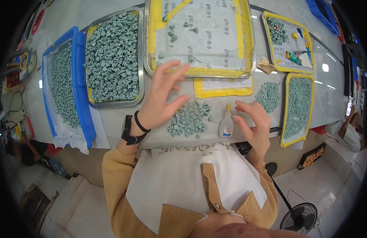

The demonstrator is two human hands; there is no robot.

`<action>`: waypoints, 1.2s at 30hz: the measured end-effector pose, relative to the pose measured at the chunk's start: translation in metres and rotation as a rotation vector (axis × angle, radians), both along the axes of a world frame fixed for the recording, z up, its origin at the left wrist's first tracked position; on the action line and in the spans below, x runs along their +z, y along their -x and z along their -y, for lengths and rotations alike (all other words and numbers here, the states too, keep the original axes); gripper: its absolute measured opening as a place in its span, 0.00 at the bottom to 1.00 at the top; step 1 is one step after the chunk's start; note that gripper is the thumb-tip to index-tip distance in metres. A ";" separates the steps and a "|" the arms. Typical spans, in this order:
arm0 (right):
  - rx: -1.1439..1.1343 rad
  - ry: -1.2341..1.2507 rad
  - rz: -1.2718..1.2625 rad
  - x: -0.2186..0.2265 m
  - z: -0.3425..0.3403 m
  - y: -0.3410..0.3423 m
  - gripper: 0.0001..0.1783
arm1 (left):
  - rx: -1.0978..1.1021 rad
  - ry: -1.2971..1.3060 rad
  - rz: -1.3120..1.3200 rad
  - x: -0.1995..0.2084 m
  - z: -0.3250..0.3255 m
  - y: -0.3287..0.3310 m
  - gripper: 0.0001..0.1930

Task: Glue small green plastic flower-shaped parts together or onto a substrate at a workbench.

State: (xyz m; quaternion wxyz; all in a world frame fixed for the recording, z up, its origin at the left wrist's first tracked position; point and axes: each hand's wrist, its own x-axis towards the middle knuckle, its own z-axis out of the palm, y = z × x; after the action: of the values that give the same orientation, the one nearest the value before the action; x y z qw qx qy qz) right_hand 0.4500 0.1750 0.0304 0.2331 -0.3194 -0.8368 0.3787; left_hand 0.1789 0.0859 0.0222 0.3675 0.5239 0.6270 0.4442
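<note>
My left hand [161, 97] hovers over the near edge of the large metal tray [199, 73], just above a loose pile of small grey-green pieces [189, 121]. Its fingers are spread and nothing shows in them. To the right, my right hand [255, 125] is half curled, thumb and index fingertip apart with a gap between them; no held thing can be made out. Beside those fingertips a small squeeze bottle [226, 126] with a yellow tip, like a glue bottle, stands on the table. Several grey-green pieces [172, 32] lie scattered on the large tray's paper lining.
At left are a metal tray full of larger pieces [114, 55] and a blue bin [78, 79]. A yellow-edged white sheet [223, 88] lies below the large tray. Rightward are a heap of smaller pieces [267, 96], a yellow-rimmed tray [285, 135] and a tool tray [282, 68].
</note>
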 end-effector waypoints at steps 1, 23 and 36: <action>0.003 0.011 0.096 0.001 0.000 -0.002 0.21 | -0.001 -0.002 -0.002 -0.006 0.005 -0.002 0.31; 0.361 -0.132 0.320 0.002 0.017 0.044 0.25 | -0.387 0.124 -0.613 -0.031 0.056 -0.026 0.58; 0.487 -0.176 0.196 -0.011 0.025 0.050 0.17 | -0.364 0.038 -0.684 -0.035 0.042 -0.034 0.53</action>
State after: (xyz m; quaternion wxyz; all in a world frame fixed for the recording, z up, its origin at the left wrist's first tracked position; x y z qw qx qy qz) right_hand 0.4004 0.1502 0.0198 0.0800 -0.1222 -0.9372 0.3166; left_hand 0.2131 0.0443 -0.0125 0.2196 0.7376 0.6183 0.1595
